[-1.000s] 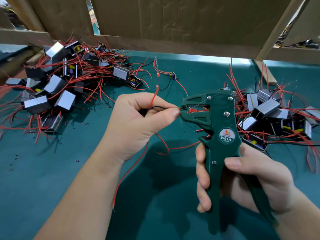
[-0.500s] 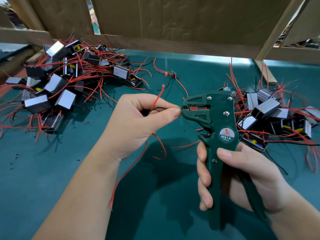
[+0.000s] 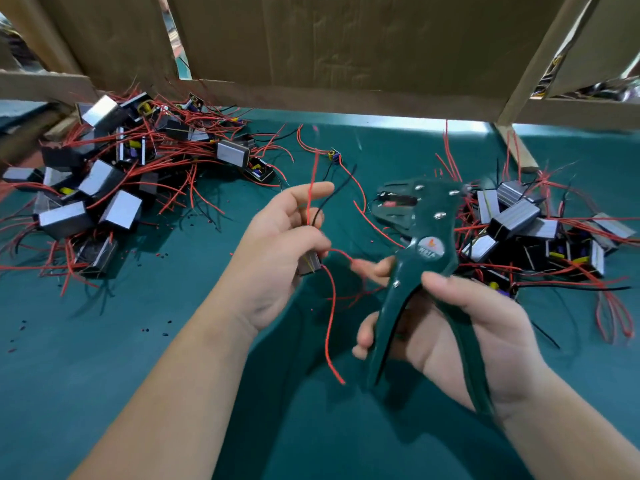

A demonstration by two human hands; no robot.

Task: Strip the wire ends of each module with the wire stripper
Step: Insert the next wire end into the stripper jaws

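Two hands work above the mat (image 3: pixel 138 341). The left hand (image 3: pixel 277 258) pinches a module (image 3: pixel 309 264) between thumb and curled fingers, with the index finger stretched upward. Red wires (image 3: pixel 331 317) run up and down from it, and a black wire (image 3: pixel 332 197) rises beside them. The right hand (image 3: pixel 467 327) curls its fingers round the stripper (image 3: pixel 431 230), handles apart. Its blurred head sits just right of the wires, jaws parted. A left pile (image 3: pixel 104 188) and a right pile (image 3: pixel 519 223) of modules lie before cardboard (image 3: pixel 346 46).
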